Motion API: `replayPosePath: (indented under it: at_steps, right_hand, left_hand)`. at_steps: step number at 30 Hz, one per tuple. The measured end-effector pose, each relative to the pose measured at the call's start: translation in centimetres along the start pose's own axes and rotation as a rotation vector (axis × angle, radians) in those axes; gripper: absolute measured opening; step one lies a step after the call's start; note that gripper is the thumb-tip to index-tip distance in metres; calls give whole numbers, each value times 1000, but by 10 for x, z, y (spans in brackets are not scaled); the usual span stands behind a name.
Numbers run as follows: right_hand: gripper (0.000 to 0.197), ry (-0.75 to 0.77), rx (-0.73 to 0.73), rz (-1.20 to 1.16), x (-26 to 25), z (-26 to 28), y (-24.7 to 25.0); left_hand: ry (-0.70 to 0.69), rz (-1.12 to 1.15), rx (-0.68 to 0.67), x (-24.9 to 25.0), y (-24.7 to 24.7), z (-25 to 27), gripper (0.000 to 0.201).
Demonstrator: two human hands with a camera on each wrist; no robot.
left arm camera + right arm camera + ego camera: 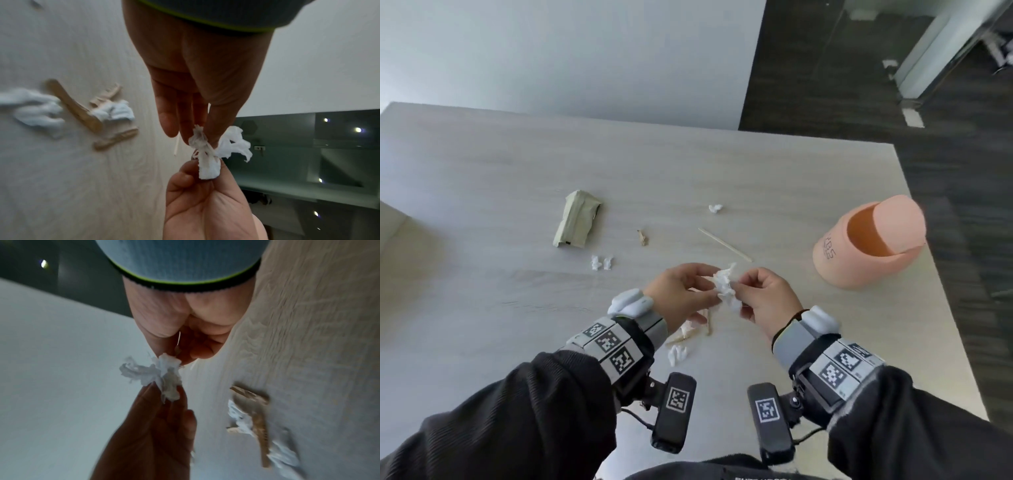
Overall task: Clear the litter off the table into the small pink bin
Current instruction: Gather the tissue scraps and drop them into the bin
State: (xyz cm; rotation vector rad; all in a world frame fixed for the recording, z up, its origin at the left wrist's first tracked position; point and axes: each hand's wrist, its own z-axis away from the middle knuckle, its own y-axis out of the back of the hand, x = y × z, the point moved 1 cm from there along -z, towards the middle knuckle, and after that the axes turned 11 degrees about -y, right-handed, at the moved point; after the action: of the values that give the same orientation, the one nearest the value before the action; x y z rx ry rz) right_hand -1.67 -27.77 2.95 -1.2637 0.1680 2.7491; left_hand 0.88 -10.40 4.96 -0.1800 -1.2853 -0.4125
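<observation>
A crumpled white tissue (725,287) hangs above the table, held by both hands. My left hand (709,286) pinches its left side and my right hand (739,289) pinches its right side. The left wrist view shows my left hand (202,139) at the top of the tissue (209,164) and the right hand (205,186) below it. In the right wrist view my right hand (176,360) pinches the tissue (162,378) from above, with the left hand (164,410) underneath. The small pink bin (839,260) stands to the right, its swing lid tipped inward.
Other litter lies on the pale wooden table (482,308): a green wrapper (577,224), tissue scraps (602,262), a brown scrap (643,237), a thin stick (724,244), a small white wad (715,208). Wooden bits (688,332) and tissue (676,354) lie under my hands. The table's right edge runs just behind the bin.
</observation>
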Motion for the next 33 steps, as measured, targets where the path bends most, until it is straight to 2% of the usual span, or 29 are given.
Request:
replayPosePath:
  at_steps: [3, 6, 9, 12, 18, 22, 24, 26, 30, 33]
  right_hand:
    - [24, -68, 10, -244, -12, 5, 25]
    - [23, -112, 43, -359, -24, 11, 42]
    - [13, -108, 106, -415, -34, 17, 71]
    - [10, -82, 100, -409, -42, 23, 87]
    - [20, 7, 94, -280, -56, 36, 130]
    - [22, 79, 115, -242, -62, 40, 161]
    - [21, 102, 142, -240, -61, 38, 178]
    - [21, 110, 164, -203, -58, 38, 186]
    - [20, 98, 162, -150, -47, 36, 199]
    - [19, 82, 145, -101, -41, 37, 201]
  left_hand:
    - [-59, 1, -46, 25, -29, -13, 26]
    - [-101, -17, -75, 42, -48, -25, 23]
    - [-116, -60, -100, 57, -79, -38, 24]
    - [-115, -82, -72, 64, -96, -50, 23]
    - [-99, -52, -35, 79, -129, -73, 12]
    - [-104, -23, -4, 87, -148, -95, 19]
    - [-140, -76, 10, 89, -160, -109, 20]
    - [-184, -135, 36, 91, -167, -118, 11]
    - [-263, -237, 71, 90, -188, -139, 28]
    - [-343, -525, 10, 90, -196, -147, 21]
